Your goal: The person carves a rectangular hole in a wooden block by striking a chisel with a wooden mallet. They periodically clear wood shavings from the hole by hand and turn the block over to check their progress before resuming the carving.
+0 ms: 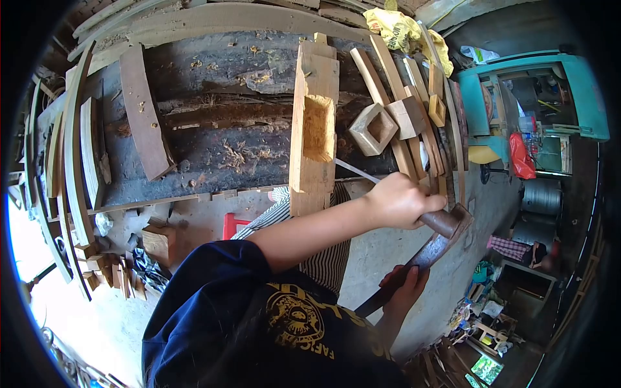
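While left hand (pixel 398 200) is gripping brown-handled steel chisel (pixel 441 224) and right hand (pixel 404 294) dark elongated mallet-like tool (pixel 432 252), pale rectangular wooden block (pixel 315 176) is lying on dark timber table (pixel 226 149); recess (pixel 317 132) already hollowed, probably awaiting trimming.

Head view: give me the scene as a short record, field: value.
left hand: closed around thin-bladed tool
blade tip: beside wood block in view; contact unclear
right hand: gripping dark bar
block: pale, with rectangular recess, on dark worktop
right of block: hollow wooden piece, long wood strips
left of block: brown plank
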`<state>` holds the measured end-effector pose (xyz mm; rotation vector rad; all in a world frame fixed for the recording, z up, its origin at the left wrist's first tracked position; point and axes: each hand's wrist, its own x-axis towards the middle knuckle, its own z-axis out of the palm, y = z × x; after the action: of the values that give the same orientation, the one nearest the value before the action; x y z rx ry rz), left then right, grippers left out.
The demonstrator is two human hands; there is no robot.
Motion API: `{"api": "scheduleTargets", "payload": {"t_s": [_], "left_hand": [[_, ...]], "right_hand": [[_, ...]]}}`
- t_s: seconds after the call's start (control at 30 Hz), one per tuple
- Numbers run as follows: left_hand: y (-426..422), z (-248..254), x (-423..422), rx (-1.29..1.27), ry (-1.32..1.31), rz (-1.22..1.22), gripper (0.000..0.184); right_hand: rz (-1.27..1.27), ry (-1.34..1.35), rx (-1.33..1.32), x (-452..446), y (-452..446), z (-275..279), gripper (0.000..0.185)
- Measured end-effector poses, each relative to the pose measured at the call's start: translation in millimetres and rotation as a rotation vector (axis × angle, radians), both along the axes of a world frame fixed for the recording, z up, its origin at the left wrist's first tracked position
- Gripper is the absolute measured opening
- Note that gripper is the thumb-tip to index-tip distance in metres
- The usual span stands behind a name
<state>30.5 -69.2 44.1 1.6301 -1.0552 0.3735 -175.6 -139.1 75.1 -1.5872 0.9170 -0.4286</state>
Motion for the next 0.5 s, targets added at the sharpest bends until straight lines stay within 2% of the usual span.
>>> {"api": "scheduleTargets", "payload": {"t_s": [0.17, 0.5], "left_hand": [[1.5, -5.0, -2.2, 0.02, -0.117, 0.058, 0.04], [5.1, -0.6, -4.0, -0.053, -0.054, 0.065, 0.039]], "right_hand": [[-0.015, -0.004, -0.006, 1.6, -0.8, -0.8, 0.039], [-0.001, 0.013, 0.005, 4.2, 0.6, -0.9, 0.037]]}}
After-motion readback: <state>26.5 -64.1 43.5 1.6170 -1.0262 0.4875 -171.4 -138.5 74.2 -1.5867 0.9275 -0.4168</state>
